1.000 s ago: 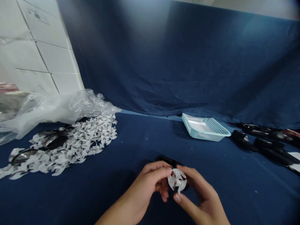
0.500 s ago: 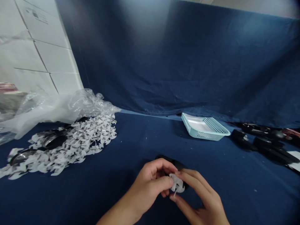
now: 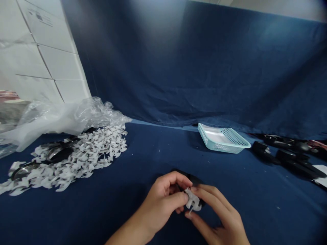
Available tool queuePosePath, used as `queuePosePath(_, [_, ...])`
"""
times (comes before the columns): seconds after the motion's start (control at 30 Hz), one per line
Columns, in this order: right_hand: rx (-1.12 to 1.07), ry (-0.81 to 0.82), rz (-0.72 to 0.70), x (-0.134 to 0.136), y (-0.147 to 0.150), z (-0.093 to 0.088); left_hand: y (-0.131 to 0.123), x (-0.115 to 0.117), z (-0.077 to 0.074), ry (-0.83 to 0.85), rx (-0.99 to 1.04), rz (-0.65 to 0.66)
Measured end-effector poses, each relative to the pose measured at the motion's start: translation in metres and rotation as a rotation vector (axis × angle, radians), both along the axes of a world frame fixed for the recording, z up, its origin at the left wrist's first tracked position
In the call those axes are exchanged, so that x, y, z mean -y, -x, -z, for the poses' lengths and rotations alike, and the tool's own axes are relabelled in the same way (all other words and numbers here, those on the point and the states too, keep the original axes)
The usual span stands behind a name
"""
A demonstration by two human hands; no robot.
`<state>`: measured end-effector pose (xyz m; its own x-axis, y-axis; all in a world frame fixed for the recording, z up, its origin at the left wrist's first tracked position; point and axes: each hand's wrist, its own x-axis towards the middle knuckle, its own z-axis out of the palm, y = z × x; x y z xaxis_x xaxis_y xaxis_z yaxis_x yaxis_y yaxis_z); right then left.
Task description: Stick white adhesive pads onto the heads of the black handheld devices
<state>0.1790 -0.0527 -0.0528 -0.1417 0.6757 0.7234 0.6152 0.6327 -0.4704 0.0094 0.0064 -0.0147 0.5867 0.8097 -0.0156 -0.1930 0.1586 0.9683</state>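
Both of my hands are close together at the lower middle, pinching a small white die-cut piece of paper or film [image 3: 192, 200]. My left hand [image 3: 163, 200] holds its left side between thumb and fingers. My right hand [image 3: 217, 214] grips its right side with thumb and fingertips. Just behind and beneath the white piece lies a black object [image 3: 190, 177], mostly hidden by my hands, so its shape cannot be made out.
A heap of similar white cut pieces [image 3: 89, 153] covers black, shiny items [image 3: 58, 153] at left on the navy cloth [image 3: 143, 149]. Crumpled clear plastic [image 3: 84, 117] lies behind it. A pale blue mesh basket [image 3: 222, 139] stands ahead, with black items [image 3: 288, 161] at right.
The white piece now looks narrower and more crumpled than one second ago. My fingers have closed in over it, and both hands have drawn closer together.
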Motion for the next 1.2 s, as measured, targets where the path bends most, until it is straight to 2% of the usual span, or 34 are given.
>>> queuePosePath(0.53, [0.072,-0.057,0.046,-0.0018,-0.0062,-0.0020,0.0016,0.0001,0.0000,0.009,0.049,0.036])
queuePosePath(0.93, [0.133,-0.092,0.030,-0.0015,-0.0051,-0.0034,0.0007,0.0023,-0.0003,0.030,0.052,0.039])
queuePosePath(1.2, [0.125,-0.097,0.084,-0.0017,-0.0053,-0.0022,-0.0001,0.0017,-0.0012,0.048,0.063,0.057])
